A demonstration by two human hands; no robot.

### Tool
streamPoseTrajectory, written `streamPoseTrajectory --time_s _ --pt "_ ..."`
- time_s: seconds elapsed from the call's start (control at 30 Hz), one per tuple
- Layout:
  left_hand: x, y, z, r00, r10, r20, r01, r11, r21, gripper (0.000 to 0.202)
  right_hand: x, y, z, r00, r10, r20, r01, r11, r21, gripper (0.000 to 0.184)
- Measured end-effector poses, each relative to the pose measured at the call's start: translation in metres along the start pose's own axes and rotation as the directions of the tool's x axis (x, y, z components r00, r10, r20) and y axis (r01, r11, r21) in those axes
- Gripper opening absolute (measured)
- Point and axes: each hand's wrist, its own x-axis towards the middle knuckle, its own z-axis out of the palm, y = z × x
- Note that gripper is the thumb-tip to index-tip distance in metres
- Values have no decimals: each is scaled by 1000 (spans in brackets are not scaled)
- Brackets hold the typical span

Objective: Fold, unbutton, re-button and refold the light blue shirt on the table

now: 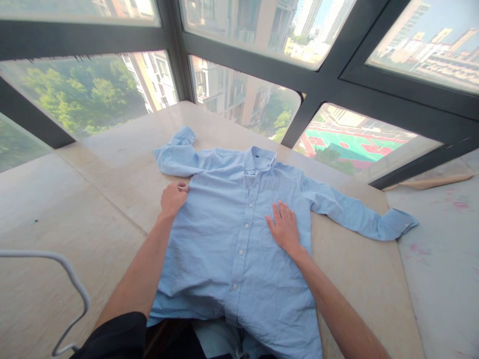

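A light blue button-up shirt [217,214] lies front side up on a pale stone-like ledge, its collar toward the windows and its lower hem hanging over the near edge. The sleeve on the left is bent back toward the window, while the one on the right stretches out sideways. My left hand [174,197] pinches the shirt's side edge just below the left armpit, fingers closed. Flat on the chest at the right of the button row rests my right hand [284,225], fingers spread a little.
Dark-framed windows [239,55] border the far side of the ledge [93,174]. A white bent rod or cable [71,274] stands at the near left. To the right is a wall with a faint flower pattern [445,249].
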Motion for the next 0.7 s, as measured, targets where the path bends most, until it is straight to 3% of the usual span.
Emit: streamPoseTrajectory --time_s 0.13,0.23,0.33,0.4,0.43,0.5,0.6,0.7 --pt "6 7 -6 998 -37 52 34 997 65 37 0 0 0 1000 0 1 0 1000 10 57" --pt "-3 22 -5 990 58 -129 -46 994 95 45 0 0 0 1000 1 0 -1 1000 18 57" --pt "-19 43 4 917 179 -356 -178 983 35 38 0 -1 -1 1000 -4 4 4 1000 13 56" --pt "-30 59 14 881 250 -402 -283 959 -23 30 2 0 -4 1000 -15 11 15 1000 10 55" --pt "-34 67 20 879 300 -371 -342 938 -51 27 4 1 -7 1000 -24 18 23 1000 13 55" --pt "-40 84 34 884 420 -208 -449 885 -121 21 11 5 -13 998 -39 40 38 999 35 54" --pt "-42 108 58 850 525 39 -506 835 -214 26 31 13 -26 996 -48 75 37 990 139 45" --pt "-40 125 80 822 556 120 -529 825 -199 31 55 15 -39 996 -71 54 52 955 292 36"
